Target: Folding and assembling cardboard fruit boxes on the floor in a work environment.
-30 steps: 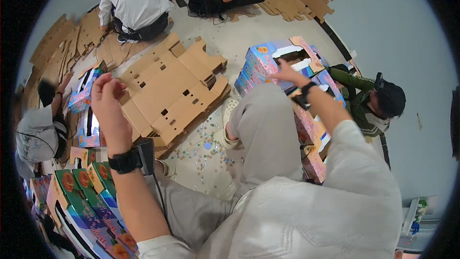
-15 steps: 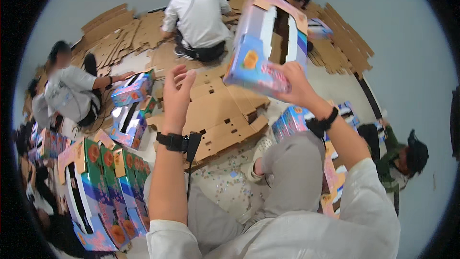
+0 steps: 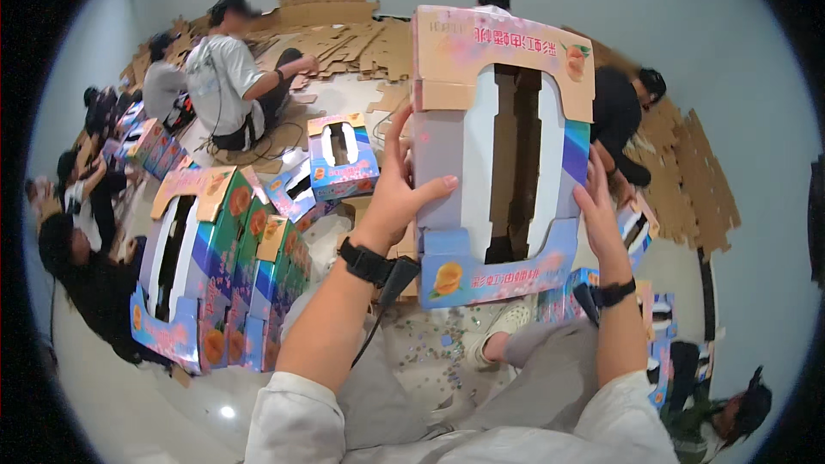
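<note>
A folded cardboard fruit box (image 3: 443, 155), printed in pink, blue and purple with orange fruit, is held up in front of me. Its long side opening faces me and shows a dark brown inside. My left hand (image 3: 402, 193) grips the box's left side, the thumb lying on the front. On the opposite edge, my right hand (image 3: 603, 219) holds the right side, its fingers partly hidden behind the box. Each wrist carries a black strap with a small device.
Several similar boxes (image 3: 228, 266) stand in a row at left. A smaller-looking box (image 3: 344, 174) stands behind them, and more boxes (image 3: 662, 318) lie at right. Flat brown cardboard (image 3: 369, 47) covers the far floor. Several people sit around. Small shiny bits (image 3: 425, 344) are scattered between my legs.
My left hand, free before, has taken hold of the box. The box has come upright and closer to me, and my right hand has shifted to its right side. My view has turned left.
</note>
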